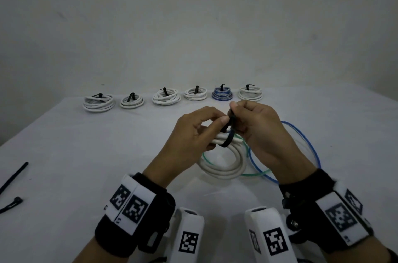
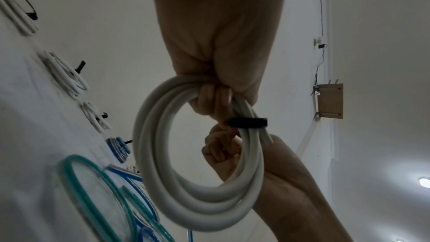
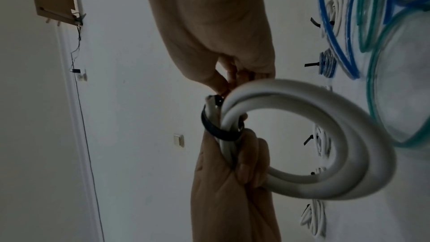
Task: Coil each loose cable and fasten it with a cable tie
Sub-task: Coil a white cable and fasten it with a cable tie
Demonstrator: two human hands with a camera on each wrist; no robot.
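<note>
A thick white cable [image 1: 226,169] is coiled into a ring and held just above the table. My left hand [image 1: 212,127] grips the coil's top with curled fingers [image 2: 214,98], thumb against the tie. A black cable tie [image 1: 228,138] is looped around the bundled turns [image 2: 248,122]. My right hand [image 1: 237,114] pinches the tie's upper end between thumb and fingers [image 3: 224,87]. In the right wrist view the tie [image 3: 209,126] wraps the strands just above the left hand [image 3: 244,163]. The loop still sits loosely around the coil [image 3: 349,135].
Several tied coils stand in a row at the table's far edge, white ones [image 1: 98,102] and a blue one [image 1: 222,93]. Loose blue cable [image 1: 249,155] and green cable [image 1: 254,174] lie under the hands. Spare black ties [image 1: 15,176] lie at the left edge.
</note>
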